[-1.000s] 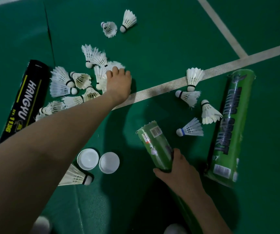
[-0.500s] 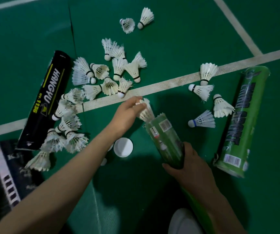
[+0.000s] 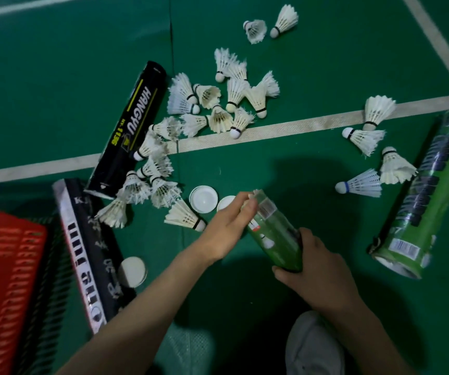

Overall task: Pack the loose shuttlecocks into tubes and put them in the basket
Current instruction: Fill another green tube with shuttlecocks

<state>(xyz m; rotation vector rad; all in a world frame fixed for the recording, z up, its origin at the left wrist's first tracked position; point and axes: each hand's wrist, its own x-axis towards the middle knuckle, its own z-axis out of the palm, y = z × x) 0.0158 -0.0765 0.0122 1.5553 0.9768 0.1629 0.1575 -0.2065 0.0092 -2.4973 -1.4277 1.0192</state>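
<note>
My right hand (image 3: 318, 277) grips the lower part of a translucent green tube (image 3: 277, 239), tilted with its open end up and to the left. My left hand (image 3: 226, 228) is at that open end, fingers curled over the mouth and thumb on the wall. A white cork shows through the tube wall. No shuttlecock shows in my fingers. Several loose shuttlecocks (image 3: 218, 104) lie in a pile beyond the hands, and another small group (image 3: 366, 139) lies to the right. The red basket (image 3: 4, 266) stands at the lower left.
A black Hangyu tube (image 3: 131, 125) and a black-and-white tube (image 3: 90, 253) lie on the left, a second green tube (image 3: 421, 201) on the right. White caps (image 3: 203, 198) sit by my left hand, and one more cap (image 3: 132, 270) lies beside the black-and-white tube. A white court line crosses the green floor.
My left hand took a shuttlecock from the pile, carried it to the tube mouth, and now covers the mouth with the shuttlecock out of sight. The view shifted, bringing the red basket in.
</note>
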